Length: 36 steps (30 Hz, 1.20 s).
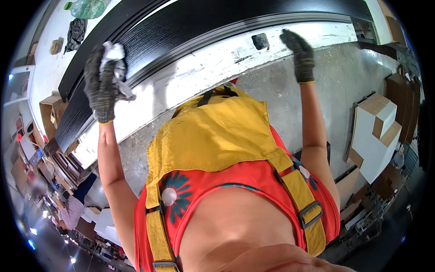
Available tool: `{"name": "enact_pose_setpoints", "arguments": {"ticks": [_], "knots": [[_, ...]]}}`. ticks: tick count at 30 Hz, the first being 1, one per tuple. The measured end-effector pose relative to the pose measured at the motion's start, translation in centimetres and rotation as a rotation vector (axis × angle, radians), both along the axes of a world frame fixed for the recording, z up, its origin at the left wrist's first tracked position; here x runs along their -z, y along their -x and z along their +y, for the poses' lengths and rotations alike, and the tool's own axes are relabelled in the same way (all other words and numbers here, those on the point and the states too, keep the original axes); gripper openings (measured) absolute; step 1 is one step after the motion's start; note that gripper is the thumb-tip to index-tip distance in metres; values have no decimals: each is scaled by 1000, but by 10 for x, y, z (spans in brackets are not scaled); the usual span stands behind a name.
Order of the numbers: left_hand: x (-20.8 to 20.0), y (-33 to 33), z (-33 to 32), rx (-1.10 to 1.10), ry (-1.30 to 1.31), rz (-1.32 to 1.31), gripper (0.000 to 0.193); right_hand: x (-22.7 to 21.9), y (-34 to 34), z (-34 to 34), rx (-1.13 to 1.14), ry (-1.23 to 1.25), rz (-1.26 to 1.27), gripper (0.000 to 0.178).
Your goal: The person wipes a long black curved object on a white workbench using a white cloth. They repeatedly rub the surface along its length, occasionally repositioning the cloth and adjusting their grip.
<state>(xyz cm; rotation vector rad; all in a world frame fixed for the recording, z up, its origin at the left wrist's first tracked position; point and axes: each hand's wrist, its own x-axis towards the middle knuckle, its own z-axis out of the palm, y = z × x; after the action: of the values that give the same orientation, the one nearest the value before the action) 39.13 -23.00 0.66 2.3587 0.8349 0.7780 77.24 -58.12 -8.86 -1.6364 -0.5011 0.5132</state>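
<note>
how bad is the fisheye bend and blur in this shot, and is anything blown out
Head view: strong fisheye, the long black panel and white table edge curve like an arc; black vignette rings the frame. Left hand with its white rag and right hand look fairly sharp; the lower-left background is smeared, with small lights flaring. The white tabletop is bright, nearly washed out.

A green plastic bottle lies at the far end of the white surface, near a dark crumpled cloth. Cardboard boxes stand on the grey concrete floor.

both arms up; l hand fisted, r hand flat
</note>
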Motion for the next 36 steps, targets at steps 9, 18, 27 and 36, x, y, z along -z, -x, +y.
{"name": "enact_pose_setpoints", "arguments": {"ticks": [9,18,27,36], "knots": [[0,-2,3,-40,-93,66,40,53,-16,8,-224,644,-382,40],[3,-5,2,42,-184,57,39,19,-16,31,-586,822,-929,64],[-5,-1,-9,-86,-238,-47,28,-65,1,10,-534,146,86,60],[12,6,-2,-69,-498,201,34,-133,-7,115,-739,-154,299,88]]}}
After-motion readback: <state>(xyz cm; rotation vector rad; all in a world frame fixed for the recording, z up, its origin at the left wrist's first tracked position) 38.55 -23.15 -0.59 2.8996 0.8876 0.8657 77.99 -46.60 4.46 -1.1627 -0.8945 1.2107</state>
